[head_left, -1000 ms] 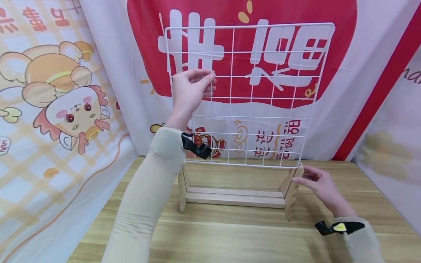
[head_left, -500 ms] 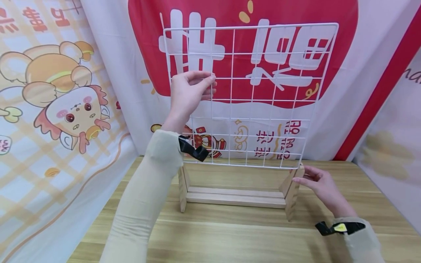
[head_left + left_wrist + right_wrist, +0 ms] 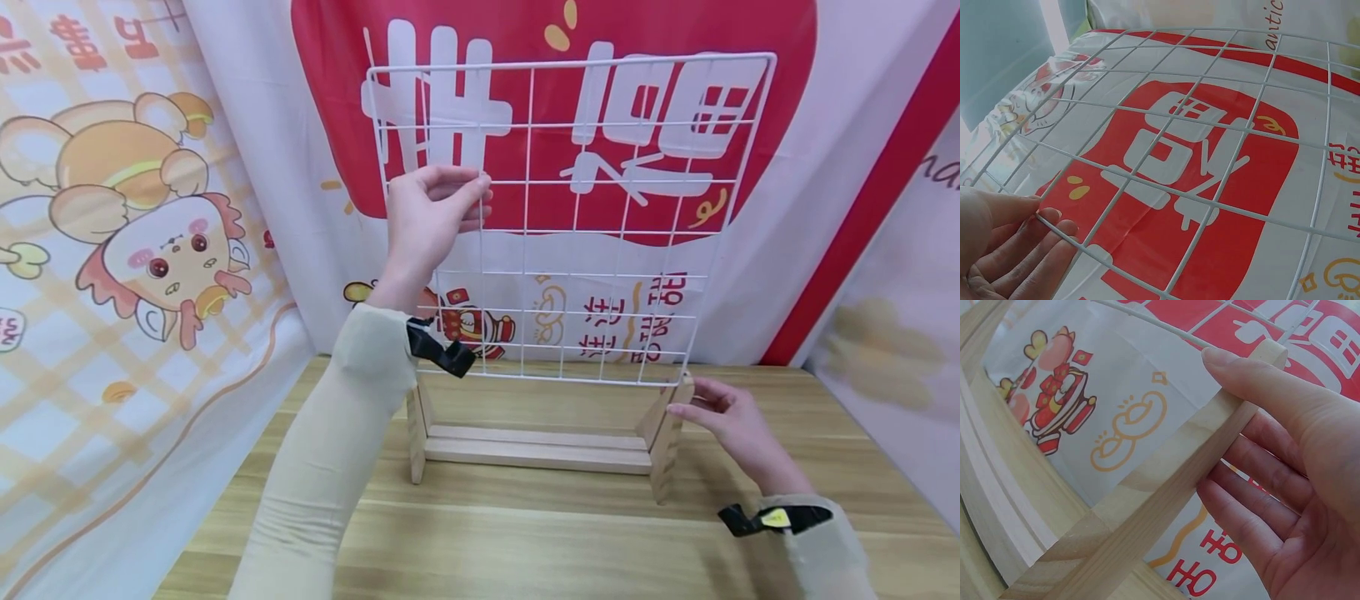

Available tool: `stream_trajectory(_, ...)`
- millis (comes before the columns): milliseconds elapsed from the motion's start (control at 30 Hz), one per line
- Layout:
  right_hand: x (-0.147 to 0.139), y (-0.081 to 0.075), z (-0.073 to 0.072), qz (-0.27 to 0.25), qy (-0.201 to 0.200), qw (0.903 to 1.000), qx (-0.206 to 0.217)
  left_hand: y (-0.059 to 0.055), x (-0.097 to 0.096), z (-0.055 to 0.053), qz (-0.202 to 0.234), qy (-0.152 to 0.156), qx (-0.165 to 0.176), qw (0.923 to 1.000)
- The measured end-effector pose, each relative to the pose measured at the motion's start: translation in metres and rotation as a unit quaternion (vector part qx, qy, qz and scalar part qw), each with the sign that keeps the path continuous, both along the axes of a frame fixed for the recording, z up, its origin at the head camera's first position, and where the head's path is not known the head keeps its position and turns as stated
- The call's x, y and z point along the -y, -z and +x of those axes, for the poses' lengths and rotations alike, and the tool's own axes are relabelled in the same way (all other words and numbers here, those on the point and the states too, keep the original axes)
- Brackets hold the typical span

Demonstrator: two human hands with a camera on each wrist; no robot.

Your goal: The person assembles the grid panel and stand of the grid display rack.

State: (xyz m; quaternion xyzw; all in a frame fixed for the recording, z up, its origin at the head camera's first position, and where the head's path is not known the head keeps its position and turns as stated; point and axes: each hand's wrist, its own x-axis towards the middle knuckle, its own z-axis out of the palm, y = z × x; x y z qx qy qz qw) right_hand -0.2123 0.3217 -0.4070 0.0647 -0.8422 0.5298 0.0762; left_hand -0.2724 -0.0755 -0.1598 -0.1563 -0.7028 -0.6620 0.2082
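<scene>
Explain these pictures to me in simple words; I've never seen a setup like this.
There is no machine here, just a person working bare-handed. The wide picture comes from a camera worn on the head, looking forward and down. The two smaller ones come from cameras on the wrists, one for each hand's work. A wooden stand sits on the table, and a white wire grid rises above it. The left hand pinches the grid, while the right hand holds the stand's right end post. Behind hangs a printed cloth.
</scene>
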Motion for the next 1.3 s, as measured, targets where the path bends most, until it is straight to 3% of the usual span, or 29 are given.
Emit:
stream_trajectory(1067, -0.002, 0.005, -0.003, -0.025, -0.014, 0.9993, -0.022, 0.015, 0.002, 0.009, 0.016, -0.004, -0.026, 0.9995)
stream_trajectory(1300, -0.002, 0.002, -0.002, -0.013, -0.005, 0.9998, -0.01, 0.017, 0.002, 0.01, 0.019, -0.005, -0.033, 0.9993)
